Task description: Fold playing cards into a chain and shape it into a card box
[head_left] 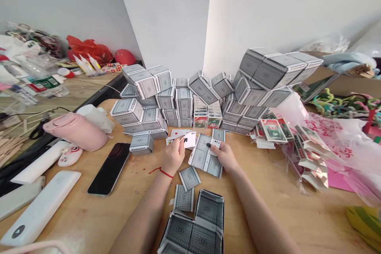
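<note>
My left hand [175,154], a red string around its wrist, pinches a playing card [189,141] showing a black club. Opposite it, my right hand [225,155] grips a flat panel of playing cards [200,154] with grey patterned backs. A small white card end marked 2 pokes out under the right thumb. Between my forearms lie two loose grey-backed pieces [189,178], beside an open box shape made of cards [205,226] near the table's front edge. Behind my left hand, a few cards lie face up [175,133], partly hidden.
Folded-card blocks [143,83] are stacked along the wall, with a taller stack [268,67] at right. Card packs [274,130] and emptied boxes [312,158] lie right, by plastic bags. A phone [109,168], a pink pouch [77,131] and a white power bank [41,208] lie left.
</note>
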Demonstrator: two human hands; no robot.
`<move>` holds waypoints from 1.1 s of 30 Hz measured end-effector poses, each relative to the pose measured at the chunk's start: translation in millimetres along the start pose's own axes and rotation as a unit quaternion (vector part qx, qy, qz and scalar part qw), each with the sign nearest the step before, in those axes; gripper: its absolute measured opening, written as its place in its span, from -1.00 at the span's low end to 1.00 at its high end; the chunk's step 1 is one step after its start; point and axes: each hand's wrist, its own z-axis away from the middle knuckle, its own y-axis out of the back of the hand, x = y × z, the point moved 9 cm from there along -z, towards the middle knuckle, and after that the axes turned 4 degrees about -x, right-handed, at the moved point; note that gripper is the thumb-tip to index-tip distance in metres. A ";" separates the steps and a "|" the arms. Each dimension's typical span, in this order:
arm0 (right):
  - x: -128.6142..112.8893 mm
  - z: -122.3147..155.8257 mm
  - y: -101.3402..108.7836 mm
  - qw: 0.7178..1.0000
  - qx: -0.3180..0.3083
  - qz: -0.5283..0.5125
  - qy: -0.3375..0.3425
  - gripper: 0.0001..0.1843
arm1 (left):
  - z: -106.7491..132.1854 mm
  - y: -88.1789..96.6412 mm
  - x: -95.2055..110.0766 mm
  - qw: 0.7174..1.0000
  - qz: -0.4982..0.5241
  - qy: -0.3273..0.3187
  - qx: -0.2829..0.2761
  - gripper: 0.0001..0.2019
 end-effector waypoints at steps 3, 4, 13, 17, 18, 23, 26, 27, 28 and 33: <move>0.6 0.5 -0.7 1.000 -0.006 -0.014 -0.009 -0.54 | 0.5 -1.0 -3.7 1.000 0.019 0.022 0.002 -0.72; 0.7 0.7 -0.9 1.000 -0.007 -0.021 -0.012 -0.53 | 0.6 -0.9 -4.8 0.999 0.022 0.028 0.004 -0.73; -4.1 2.4 -4.9 1.000 -0.018 -0.022 0.010 -0.55 | 2.6 -4.8 0.1 0.999 0.033 0.013 -0.009 -0.74; -6.0 3.1 -6.1 0.999 -0.017 -0.026 0.011 -0.52 | 3.4 -7.6 -2.7 0.997 0.069 0.041 -0.023 -0.75; -6.2 3.2 -6.4 0.999 -0.018 -0.029 0.010 -0.52 | 3.1 -7.9 -4.8 0.995 0.083 0.054 -0.023 -0.76; -5.3 3.8 -6.5 0.999 -0.013 -0.041 -0.007 -0.51 | 0.0 -13.2 -18.7 0.967 0.210 0.140 -0.021 -0.79; -3.9 3.6 -5.0 0.999 -0.009 -0.041 -0.011 -0.52 | -2.3 -22.0 -24.5 0.941 0.284 0.177 -0.044 -0.76; -3.6 3.3 -4.5 0.999 -0.009 -0.038 -0.010 -0.53 | -2.9 -24.7 -25.8 0.934 0.300 0.184 -0.055 -0.75; -3.6 2.9 -4.0 0.999 -0.009 -0.035 -0.006 -0.54 | -3.3 -27.1 -27.1 0.928 0.313 0.189 -0.066 -0.75; -5.5 2.2 -4.5 1.000 -0.019 -0.009 0.015 -0.61 | -3.8 -34.3 -33.3 0.906 0.351 0.214 -0.103 -0.72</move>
